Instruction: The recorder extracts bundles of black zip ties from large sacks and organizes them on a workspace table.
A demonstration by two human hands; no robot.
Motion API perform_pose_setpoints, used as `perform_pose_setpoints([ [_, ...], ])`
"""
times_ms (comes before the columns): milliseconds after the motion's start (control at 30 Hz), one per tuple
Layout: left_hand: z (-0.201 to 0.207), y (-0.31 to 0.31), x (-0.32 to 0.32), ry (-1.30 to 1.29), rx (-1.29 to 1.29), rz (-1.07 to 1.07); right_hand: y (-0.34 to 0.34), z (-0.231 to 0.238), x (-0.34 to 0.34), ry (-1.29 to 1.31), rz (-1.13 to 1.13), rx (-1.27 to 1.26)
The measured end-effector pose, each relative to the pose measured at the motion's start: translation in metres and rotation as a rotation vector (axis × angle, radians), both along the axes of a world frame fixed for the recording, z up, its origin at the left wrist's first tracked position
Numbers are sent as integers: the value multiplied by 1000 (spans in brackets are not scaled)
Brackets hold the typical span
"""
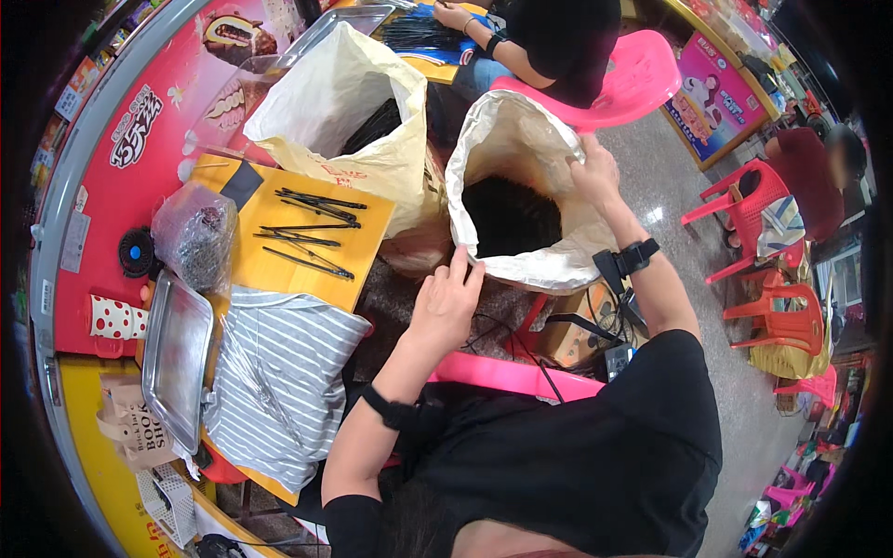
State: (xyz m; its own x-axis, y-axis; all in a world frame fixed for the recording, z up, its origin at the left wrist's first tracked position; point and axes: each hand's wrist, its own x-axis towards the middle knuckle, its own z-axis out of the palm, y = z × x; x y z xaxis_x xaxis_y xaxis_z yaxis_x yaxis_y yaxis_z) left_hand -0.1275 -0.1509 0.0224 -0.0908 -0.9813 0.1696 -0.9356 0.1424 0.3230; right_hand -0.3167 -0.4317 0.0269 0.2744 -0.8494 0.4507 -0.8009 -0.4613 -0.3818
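A tall whitish sack [510,130] stands with its mouth spread wide, and a dark mass [512,219] fills its lower inside. At the near left of the rim, my left hand [445,302] pinches the sack's edge with its fingertips. My right hand [593,173] grips the rim on the far right side, fingers closed over the edge. Just left stands a second, cream sack [321,88], also open, with black thin pieces [372,128] inside. Several thin black strips [307,232] lie on the yellow table [377,209] to my left.
Striped cloth [279,363], a metal tray [177,349] and a clear plastic bag [195,237] occupy the left side. Ahead, another person [558,42] sits on a pink chair [637,79], hands at black strips. A cardboard box [569,337] and cables sit below my right arm.
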Motion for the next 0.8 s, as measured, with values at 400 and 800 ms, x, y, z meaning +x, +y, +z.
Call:
perform_pose_setpoints([
  [400, 53, 59, 89, -133, 29, 260, -15, -37, 94, 560, 650, 676],
  [800, 43, 69, 74, -5, 131, 238, -129, -236, 85, 612, 464, 302],
])
